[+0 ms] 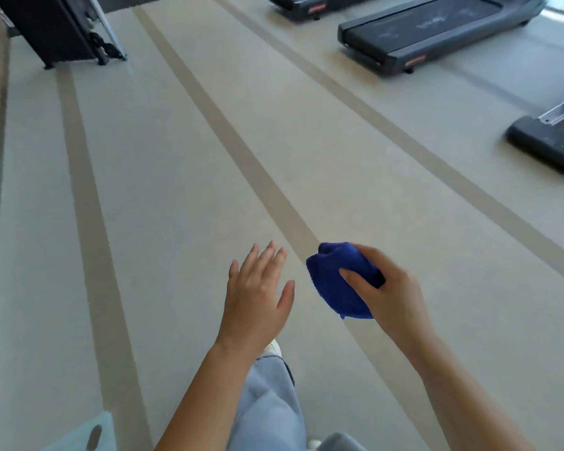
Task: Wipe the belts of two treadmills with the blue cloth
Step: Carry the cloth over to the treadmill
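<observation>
My right hand grips the bunched blue cloth in mid-air over the floor, thumb and fingers curled round it. My left hand hovers just left of the cloth with fingers straight and spread, holding nothing. Two dark treadmills stand far off at the top right: the nearer treadmill shows its black belt with faint marks, and only the rear end of the second treadmill is in view at the top edge.
Beige carpet with darker stripes runs diagonally across the floor. The base of another machine sits at the right edge. A dark equipment frame stands at the top left. My grey trouser leg is below.
</observation>
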### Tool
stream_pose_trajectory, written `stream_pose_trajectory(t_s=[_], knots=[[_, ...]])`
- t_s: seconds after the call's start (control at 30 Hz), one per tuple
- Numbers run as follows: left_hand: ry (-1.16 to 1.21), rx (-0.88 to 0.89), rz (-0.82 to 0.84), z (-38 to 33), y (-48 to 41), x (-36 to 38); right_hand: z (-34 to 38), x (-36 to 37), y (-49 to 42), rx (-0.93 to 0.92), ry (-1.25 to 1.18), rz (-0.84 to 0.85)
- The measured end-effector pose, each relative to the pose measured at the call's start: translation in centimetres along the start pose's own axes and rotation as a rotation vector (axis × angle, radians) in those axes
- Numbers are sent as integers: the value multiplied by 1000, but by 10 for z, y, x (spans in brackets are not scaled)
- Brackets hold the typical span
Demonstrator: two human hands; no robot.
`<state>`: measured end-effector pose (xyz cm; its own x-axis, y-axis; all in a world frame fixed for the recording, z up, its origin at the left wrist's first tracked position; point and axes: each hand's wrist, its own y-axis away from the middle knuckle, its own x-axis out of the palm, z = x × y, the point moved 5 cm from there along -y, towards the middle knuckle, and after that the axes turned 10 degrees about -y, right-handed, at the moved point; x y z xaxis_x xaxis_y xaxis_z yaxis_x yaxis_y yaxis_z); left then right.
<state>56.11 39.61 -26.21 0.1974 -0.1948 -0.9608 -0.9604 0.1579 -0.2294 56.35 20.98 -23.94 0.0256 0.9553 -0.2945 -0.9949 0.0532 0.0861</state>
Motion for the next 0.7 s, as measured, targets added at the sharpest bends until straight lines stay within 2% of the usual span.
stream_pose_trajectory(t_s=[0.37,0.57,0.7], knots=[[130,161,-62,55,-207,13,53,17,-173,-31,-71,-193],[138,265,-20,47,-292,41,48,-4,-251,-3,-119,-315],[184,296,-10,25,-376,64,43,-42,-318,-15,-87,-374]])
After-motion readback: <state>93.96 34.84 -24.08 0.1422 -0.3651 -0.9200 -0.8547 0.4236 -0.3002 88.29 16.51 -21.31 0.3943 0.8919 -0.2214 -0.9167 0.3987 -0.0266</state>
